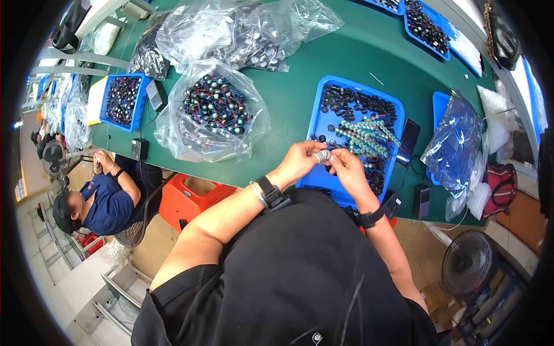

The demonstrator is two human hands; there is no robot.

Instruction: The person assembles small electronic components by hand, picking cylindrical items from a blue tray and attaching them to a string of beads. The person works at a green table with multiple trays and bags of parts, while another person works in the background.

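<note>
My left hand [298,162] is closed, its thumb and fingers pinching a short row of small round silvery-green parts [322,156]. Against the right end of that row my right hand [348,169] is also closed in a pinch; what sits between its fingertips is too small to make out. Both hands are over the near part of a blue tray [316,115]. In the tray lie loose black round caps [352,102], several strips of pale green round parts [363,138] and, partly behind my right hand, dark parts with wires [376,173].
Left of the tray stands an open clear bag [167,124] of wired round parts. Other plastic bags [231,34] lie behind it. A black phone [409,138] touches the tray's right side. A co-worker [109,196] sits at the left; a fan [467,264] stands lower right.
</note>
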